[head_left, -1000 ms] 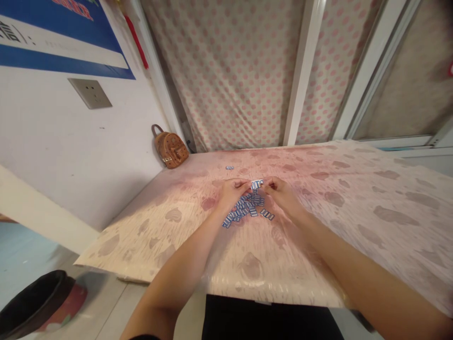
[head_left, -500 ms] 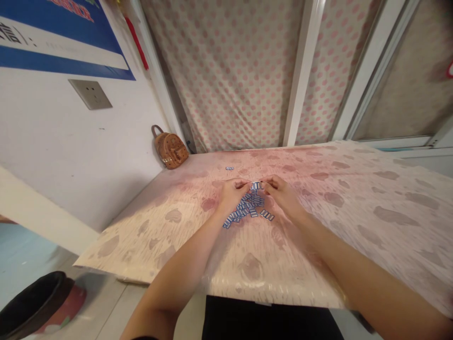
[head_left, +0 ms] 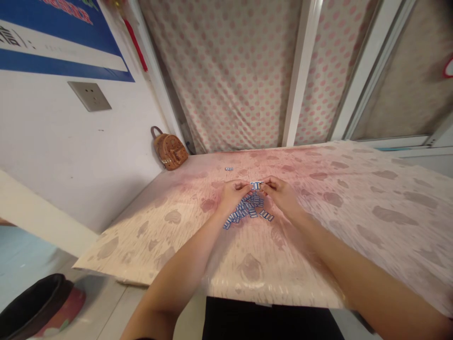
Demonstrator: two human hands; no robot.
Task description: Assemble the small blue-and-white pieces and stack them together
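Between my two hands is a small blue-and-white strip, too small to tell its exact kind. My left hand pinches its left end with thumb and finger. At its right end, my right hand has the same kind of pinch. Just below the hands lies a loose pile of similar blue-and-white strips, partly covered by my left hand. One separate strip rests to the right of the pile. Farther back on the table is another small strip.
A patterned plastic cloth covers the table. A small brown backpack-shaped bag leans by the wall at the back left. Behind the table hangs a dotted curtain. A dark-lined bin stands on the floor at the left.
My hands have barely moved; the strip between them now shows its face more fully. The pile and the separate strips lie as before.
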